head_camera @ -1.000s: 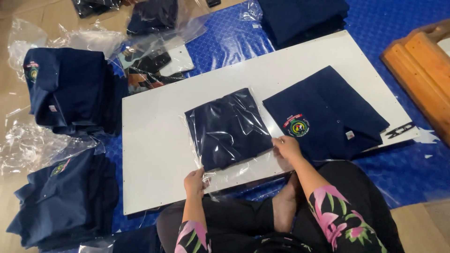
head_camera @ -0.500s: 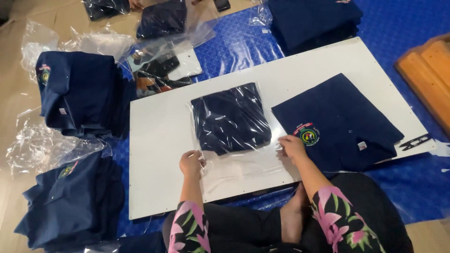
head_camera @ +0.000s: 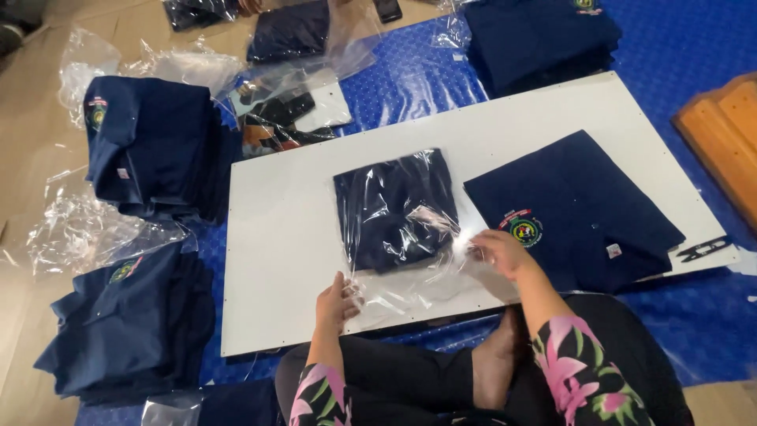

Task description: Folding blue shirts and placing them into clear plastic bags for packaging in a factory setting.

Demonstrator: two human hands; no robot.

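A folded navy garment sits inside a clear plastic bag [head_camera: 398, 207] in the middle of a white board [head_camera: 276, 237]. My left hand [head_camera: 337, 300] presses the bag's open flap near its lower left corner. My right hand [head_camera: 501, 251] pinches the flap at the bag's lower right edge. Right of the bag lies another folded navy shirt [head_camera: 572, 209] with a round embroidered badge. My crossed legs and a bare foot [head_camera: 493, 367] are just below the board.
Stacks of folded navy shirts lie at the left [head_camera: 150, 146], lower left [head_camera: 130, 323] and top right [head_camera: 540, 35]. Loose clear bags [head_camera: 79, 229] lie on the floor. Small black snips [head_camera: 703, 249] rest on the board's right edge. A wooden object [head_camera: 721, 142] stands at the right.
The bagged garment has shifted slightly towards the board's middle. Both hands have stayed on the bag's open flap, and my right hand now pinches it.
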